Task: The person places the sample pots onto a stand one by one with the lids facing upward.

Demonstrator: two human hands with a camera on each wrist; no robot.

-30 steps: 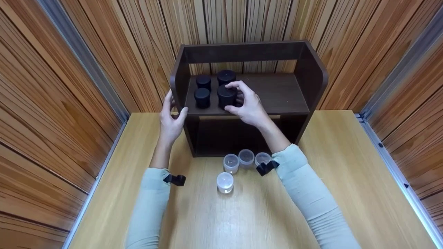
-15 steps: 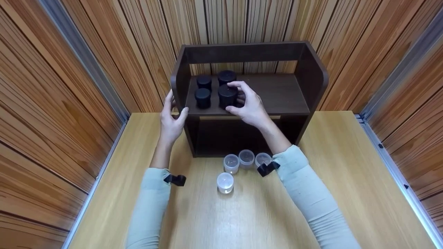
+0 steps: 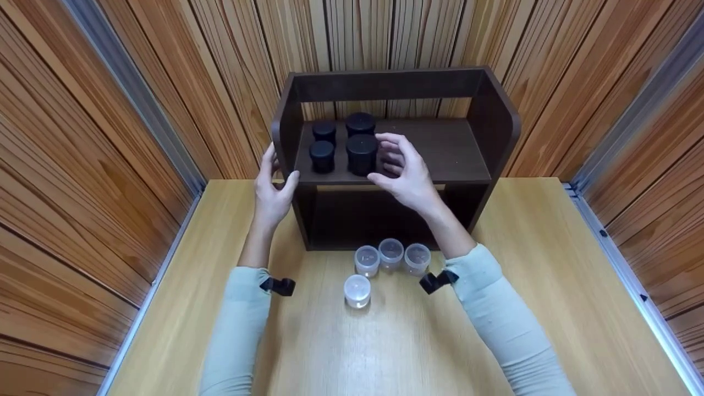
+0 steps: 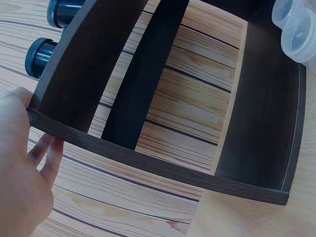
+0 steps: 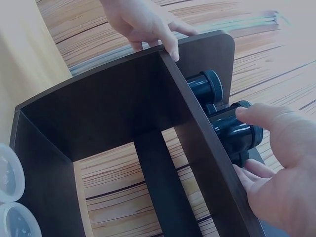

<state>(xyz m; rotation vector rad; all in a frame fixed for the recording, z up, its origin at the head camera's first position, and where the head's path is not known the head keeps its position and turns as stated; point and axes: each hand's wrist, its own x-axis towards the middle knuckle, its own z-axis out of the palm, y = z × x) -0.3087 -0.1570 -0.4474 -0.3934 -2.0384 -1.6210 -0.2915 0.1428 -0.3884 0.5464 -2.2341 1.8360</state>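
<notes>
My left hand [image 3: 272, 198] grips the left side panel of the dark brown shelf [image 3: 434, 132], thumb at the front and fingers behind it. On the upper board stand a larger black jar [image 3: 361, 157] in front, another larger black jar [image 3: 361, 124] behind it, and on their left a front smaller black jar [image 3: 322, 158] and a rear smaller black jar [image 3: 324, 132]. My right hand [image 3: 410, 176] is just right of the front larger jar, its fingers spread in a loose curve with nothing held. In the right wrist view, its thumb overlaps that jar's lid.
Several clear plastic cups stand on the wooden table [image 3: 528, 264]: a left cup [image 3: 367, 260], a middle cup [image 3: 391, 253] and a right cup [image 3: 417, 258] by the shelf's base, plus a nearer cup [image 3: 357, 291]. Wood-patterned walls [image 3: 220, 82] enclose the back and sides.
My right hand has let go of the front larger jar and moved a little right, away from it. The jar stays in place on the board. My left hand has not moved.
</notes>
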